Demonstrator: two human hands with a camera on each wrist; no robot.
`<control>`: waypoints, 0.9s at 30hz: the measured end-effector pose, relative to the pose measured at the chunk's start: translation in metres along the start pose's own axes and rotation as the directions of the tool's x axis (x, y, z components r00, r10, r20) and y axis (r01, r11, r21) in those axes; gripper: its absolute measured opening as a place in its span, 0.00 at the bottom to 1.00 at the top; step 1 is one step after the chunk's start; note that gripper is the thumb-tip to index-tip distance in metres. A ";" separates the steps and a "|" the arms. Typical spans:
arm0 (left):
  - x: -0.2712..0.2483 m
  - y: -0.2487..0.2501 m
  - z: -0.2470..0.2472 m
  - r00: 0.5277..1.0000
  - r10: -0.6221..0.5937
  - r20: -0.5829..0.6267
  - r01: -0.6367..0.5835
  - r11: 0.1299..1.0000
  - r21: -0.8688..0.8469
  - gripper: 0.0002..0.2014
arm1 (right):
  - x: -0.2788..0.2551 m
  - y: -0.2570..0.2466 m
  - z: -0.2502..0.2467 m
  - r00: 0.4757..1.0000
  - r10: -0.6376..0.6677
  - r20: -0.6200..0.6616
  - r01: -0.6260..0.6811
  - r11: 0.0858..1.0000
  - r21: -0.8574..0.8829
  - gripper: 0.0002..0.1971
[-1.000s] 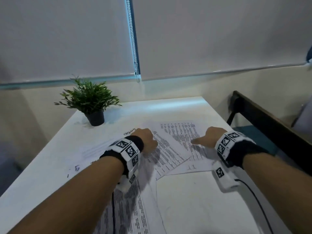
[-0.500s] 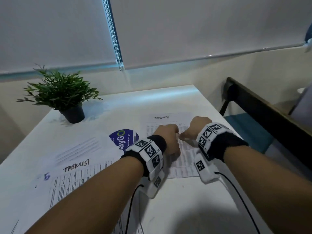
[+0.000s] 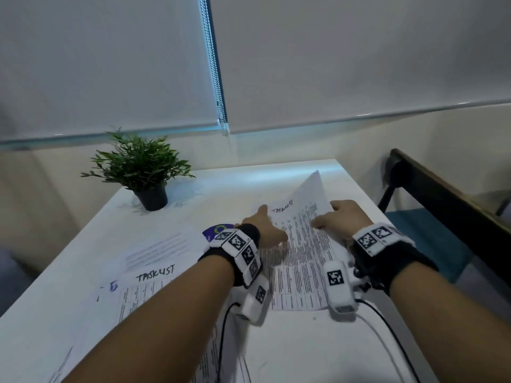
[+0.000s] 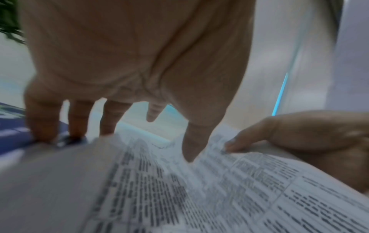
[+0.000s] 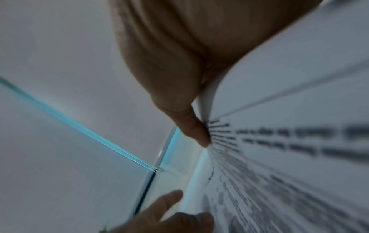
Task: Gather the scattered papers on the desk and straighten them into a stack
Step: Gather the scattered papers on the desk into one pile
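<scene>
Gathering step under way: right hand (image 3: 341, 217) pinches printed sheets (image 3: 297, 244) at frame centre, far corner lifted; left hand (image 3: 269, 226) fingers spread on their left edge; next, collect left-side papers (image 3: 149, 275).

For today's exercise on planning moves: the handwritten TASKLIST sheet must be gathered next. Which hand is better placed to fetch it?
Left. The left hand lies nearer the white TASKLIST sheet, which is on its side of the desk. The right hand pinches the lifted printed white paper.
</scene>
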State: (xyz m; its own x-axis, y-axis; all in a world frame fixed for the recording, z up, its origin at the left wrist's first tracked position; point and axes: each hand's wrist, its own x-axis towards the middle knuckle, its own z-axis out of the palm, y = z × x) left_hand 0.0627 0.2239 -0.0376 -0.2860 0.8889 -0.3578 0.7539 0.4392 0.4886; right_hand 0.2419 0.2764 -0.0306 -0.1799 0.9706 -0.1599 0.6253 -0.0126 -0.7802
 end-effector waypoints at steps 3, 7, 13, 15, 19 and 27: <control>-0.022 -0.016 -0.022 0.988 0.057 -0.144 -0.089 0.970 -0.227 0.47 | -0.020 -0.024 -0.015 0.982 -0.187 -0.040 0.191 0.962 0.194 0.06; -0.062 -0.036 -0.050 0.955 0.140 -0.260 -0.267 0.785 -0.558 0.50 | -0.070 -0.069 -0.032 0.916 -0.402 -0.006 0.370 0.837 0.403 0.10; -0.136 -0.081 -0.091 0.937 0.154 -0.315 -0.350 0.374 -0.859 0.53 | -0.142 -0.115 -0.031 0.823 -0.567 0.019 0.428 0.643 0.635 0.13; -0.158 -0.102 -0.095 0.932 0.191 -0.308 -0.355 0.318 -0.879 0.41 | -0.151 -0.118 -0.019 0.847 -0.531 0.026 0.384 0.645 0.660 0.14; -0.188 -0.158 -0.086 0.963 0.188 -0.195 -0.260 0.448 -0.855 0.20 | -0.150 -0.099 0.024 0.928 -0.357 0.109 0.260 0.827 0.499 0.17; -0.232 -0.228 -0.059 0.976 -0.164 -0.146 0.148 0.982 -0.113 0.14 | -0.169 -0.056 0.115 0.923 -0.081 0.375 0.226 0.905 -0.359 0.19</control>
State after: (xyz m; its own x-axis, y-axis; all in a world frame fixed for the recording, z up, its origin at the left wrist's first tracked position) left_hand -0.0779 -0.0748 -0.0190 -0.4887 0.8143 -0.3133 0.6313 0.5779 0.5172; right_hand 0.1501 0.0852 -0.0289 -0.5020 0.8071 -0.3110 0.7984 0.2942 -0.5253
